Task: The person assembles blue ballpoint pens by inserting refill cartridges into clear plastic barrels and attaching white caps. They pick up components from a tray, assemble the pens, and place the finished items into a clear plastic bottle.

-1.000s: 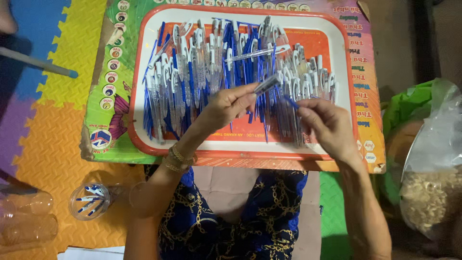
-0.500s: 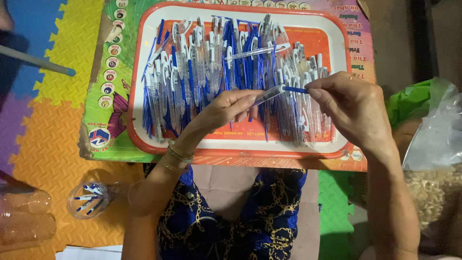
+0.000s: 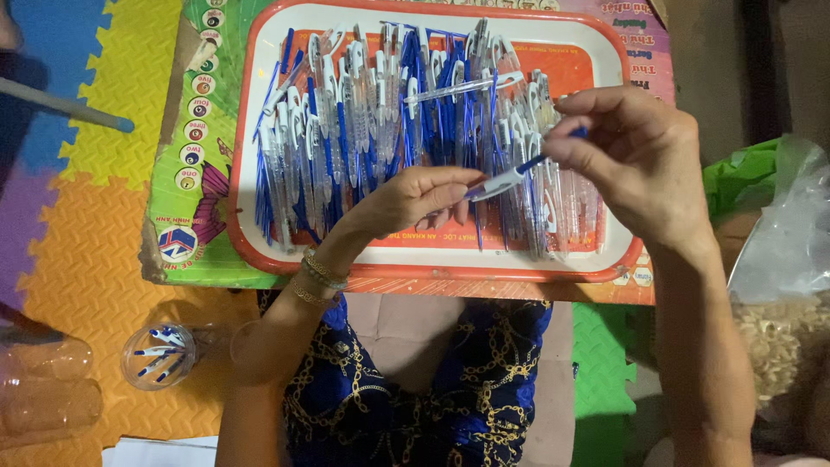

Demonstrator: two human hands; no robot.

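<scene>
Pens fill the red-rimmed tray [image 3: 259, 251] in front of me, a dense spread of clear barrels and blue refills lying mostly lengthwise across its orange and white floor; I see the tray resting on a bright printed board [image 3: 186, 156] with a butterfly picture and a column of round badges along its left edge; the board sits across the person's lap over a dark blue dress with a gold chain pattern [image 3: 406, 389].

I read the left hand [image 3: 415, 197] as closed, its fingertips pinched around the pale barrel end of one pen [image 3: 510, 175]; the wrist carries gold bangles [image 3: 318, 278]; the right hand [image 3: 635, 160] is closed too, thumb and forefinger nipping the blue end of that same pen; so the pen is held between both hands, slanting up from left to right, raised above the right half of the pile; I cannot tell whether its parts are fully joined.

One separate clear pen [image 3: 454, 88] lies crosswise on top of the heap near the far rim; down at the left, on the orange foam mat [image 3: 78, 251], stands a small clear cup [image 3: 158, 355] holding a few blue and white pieces; beside it lie empty clear plastic containers [image 3: 43, 385]; at the right edge I make out a clear bag [image 3: 791, 294] of pale small parts, with green plastic [image 3: 735, 173] just behind it.
</scene>
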